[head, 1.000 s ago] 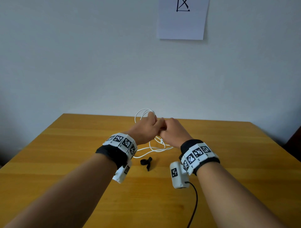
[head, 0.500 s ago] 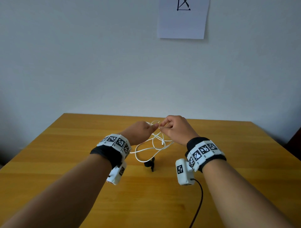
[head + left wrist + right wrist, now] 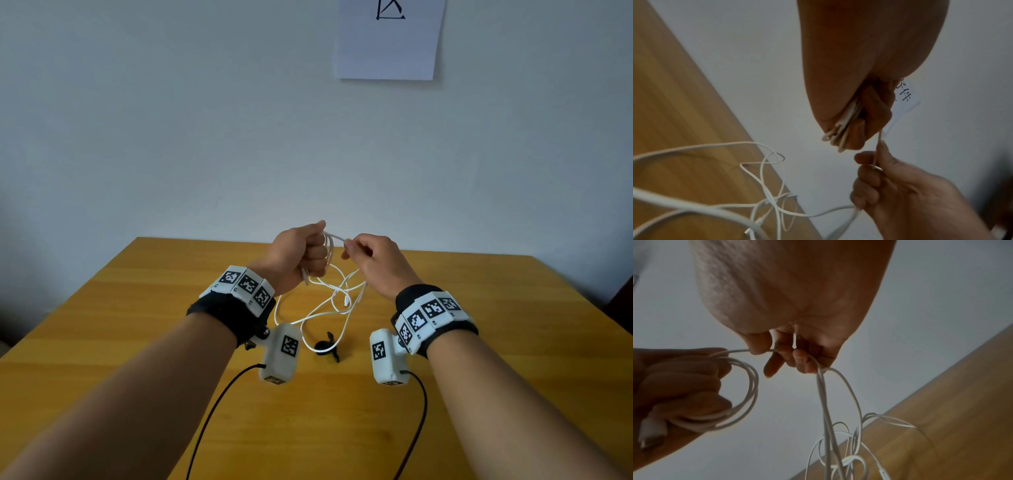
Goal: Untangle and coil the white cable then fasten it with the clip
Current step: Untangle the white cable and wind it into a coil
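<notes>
My left hand [image 3: 301, 255] is raised above the table and grips a small coil of the white cable [image 3: 330, 255], with a plug end sticking out below the fist [image 3: 650, 431]. Close to its right, my right hand [image 3: 371, 258] pinches the strand leading from that coil between thumb and fingers [image 3: 764, 344]. The remaining cable [image 3: 329, 305] hangs from both hands in tangled loops toward the wooden table [image 3: 137, 308]. The same tangle [image 3: 766, 194] shows in the left wrist view. The black clip [image 3: 327, 346] lies on the table under the loops, between my wrists.
A sheet of paper [image 3: 388, 37] with a drawn figure is stuck on the white wall behind the table. Black wires [image 3: 219, 401] run from the wrist cameras back toward me. A dark object [image 3: 621, 305] sits past the table's right edge.
Both hands have risen from near the tabletop and parted slightly. The cable came up with them, so its loops now hang in the air above the clip.
</notes>
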The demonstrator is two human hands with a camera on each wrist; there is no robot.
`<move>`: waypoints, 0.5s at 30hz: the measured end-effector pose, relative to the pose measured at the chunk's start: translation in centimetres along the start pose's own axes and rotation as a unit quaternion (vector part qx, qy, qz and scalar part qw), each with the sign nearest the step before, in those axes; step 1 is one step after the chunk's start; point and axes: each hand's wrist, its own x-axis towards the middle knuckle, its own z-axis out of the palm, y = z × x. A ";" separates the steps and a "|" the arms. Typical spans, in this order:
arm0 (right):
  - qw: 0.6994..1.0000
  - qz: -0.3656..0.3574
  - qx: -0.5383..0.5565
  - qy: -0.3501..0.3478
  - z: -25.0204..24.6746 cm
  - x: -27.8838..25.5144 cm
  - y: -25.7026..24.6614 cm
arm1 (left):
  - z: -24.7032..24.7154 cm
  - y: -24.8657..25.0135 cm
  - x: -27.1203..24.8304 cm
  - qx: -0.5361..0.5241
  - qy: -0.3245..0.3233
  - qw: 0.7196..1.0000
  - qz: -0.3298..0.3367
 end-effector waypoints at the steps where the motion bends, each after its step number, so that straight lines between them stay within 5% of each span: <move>1: 1.000 -0.001 0.002 0.004 0.1 0.0 -0.1 | 0.1 0.2 -0.1 -0.033 -0.011 0.999 -0.001; 15: 1.000 0.010 -0.013 -0.026 1.5 0.3 -0.8 | 0.9 1.3 -0.9 -0.297 -0.086 0.950 0.049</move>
